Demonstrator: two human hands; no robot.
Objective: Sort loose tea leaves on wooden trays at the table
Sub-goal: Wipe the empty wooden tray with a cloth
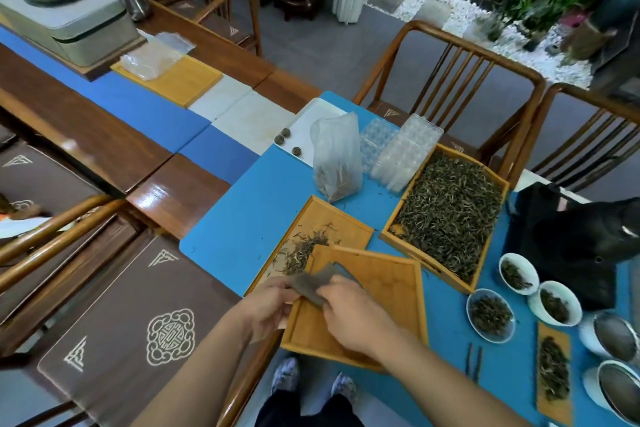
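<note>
Gripping a small grey-brown cloth pad (313, 282) between them, the left hand (268, 307) and right hand (353, 314) both had fingers curled onto it, over the near shallow bamboo tray (384, 291), which looked bare. That tray overlapped a second flat bamboo tray (341, 222) carrying a thin scatter of loose tea leaves (304, 248). A careless wipe or nudge could, I judged, tip the upper tray and push those leaves onto the blue table mat (242, 204). Further right stood the deep wooden box heaped with tea (450, 208).
</note>
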